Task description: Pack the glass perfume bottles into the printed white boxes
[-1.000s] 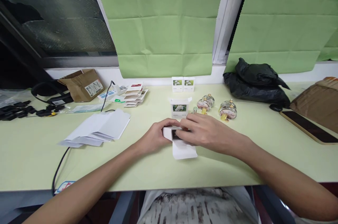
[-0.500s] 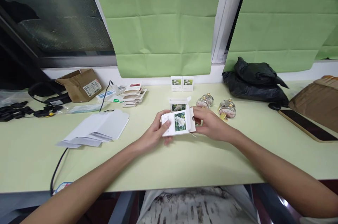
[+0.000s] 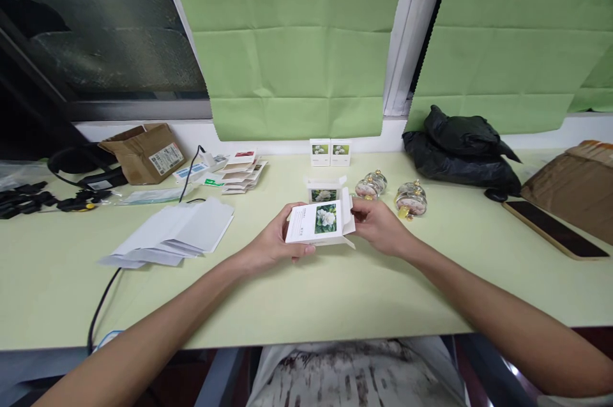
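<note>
A small white cardboard box (image 3: pixel 302 224) printed with a white flower lies slightly tilted above the table. My left hand (image 3: pixel 276 239) grips its left end, thumb along the near edge. The flaps at the right end stand open, and my right hand (image 3: pixel 376 223) has its fingers closed at them, the fingertips partly hidden behind the cardboard. Just behind is another open flower box (image 3: pixel 324 194), standing on the table and partly covered by the held one. Ornate glass jars (image 3: pixel 410 199) with gold trim sit beyond my right hand.
Two white flower boxes (image 3: pixel 330 152) stand against the wall. On the left are folded white papers (image 3: pixel 177 234), a stack of packets (image 3: pixel 243 172), a brown carton (image 3: pixel 143 154) and a black cable. To the right lie a black plastic bag (image 3: pixel 462 151), a phone (image 3: pixel 555 229) and a larger carton (image 3: pixel 575 186).
The held box has tipped and shifted slightly left. My left thumb has slid from its top face to the near edge. My right fingers have shifted at the open flaps.
</note>
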A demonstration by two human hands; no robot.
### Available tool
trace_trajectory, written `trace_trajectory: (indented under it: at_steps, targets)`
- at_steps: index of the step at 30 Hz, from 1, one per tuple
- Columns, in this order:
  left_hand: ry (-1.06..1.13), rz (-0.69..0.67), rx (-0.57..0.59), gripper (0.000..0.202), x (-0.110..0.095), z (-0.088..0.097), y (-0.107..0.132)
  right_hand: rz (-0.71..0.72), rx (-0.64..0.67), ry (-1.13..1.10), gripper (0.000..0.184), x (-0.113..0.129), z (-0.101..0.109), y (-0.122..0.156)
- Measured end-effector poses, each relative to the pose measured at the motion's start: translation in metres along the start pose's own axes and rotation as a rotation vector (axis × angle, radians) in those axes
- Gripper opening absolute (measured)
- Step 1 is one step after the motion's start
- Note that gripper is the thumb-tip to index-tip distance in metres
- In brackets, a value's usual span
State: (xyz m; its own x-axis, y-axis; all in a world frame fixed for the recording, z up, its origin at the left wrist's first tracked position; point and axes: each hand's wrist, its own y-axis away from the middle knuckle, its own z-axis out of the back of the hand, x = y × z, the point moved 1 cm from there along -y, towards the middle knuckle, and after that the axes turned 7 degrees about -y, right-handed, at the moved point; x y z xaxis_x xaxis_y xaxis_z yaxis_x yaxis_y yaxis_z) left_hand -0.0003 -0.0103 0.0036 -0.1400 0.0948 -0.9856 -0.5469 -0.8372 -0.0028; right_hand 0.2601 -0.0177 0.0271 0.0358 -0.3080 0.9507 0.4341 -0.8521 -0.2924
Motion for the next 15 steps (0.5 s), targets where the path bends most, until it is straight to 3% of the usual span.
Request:
trace_trajectory:
  at_steps: [5,11,15]
  targets:
    - [0.036,0.017,-0.076,0.086,-0.007,-0.001,0.002,-0.004,-0.111,0.173,0.019,0.008,0.006,0.001]
    - [0.057,0.013,-0.056,0.083,-0.007,-0.009,0.001,-0.132,-0.035,-0.053,0.025,-0.001,0.000,-0.001]
    - [0.047,-0.005,-0.083,0.082,-0.008,-0.013,0.001,-0.200,-0.063,-0.032,0.022,-0.009,0.001,-0.001]
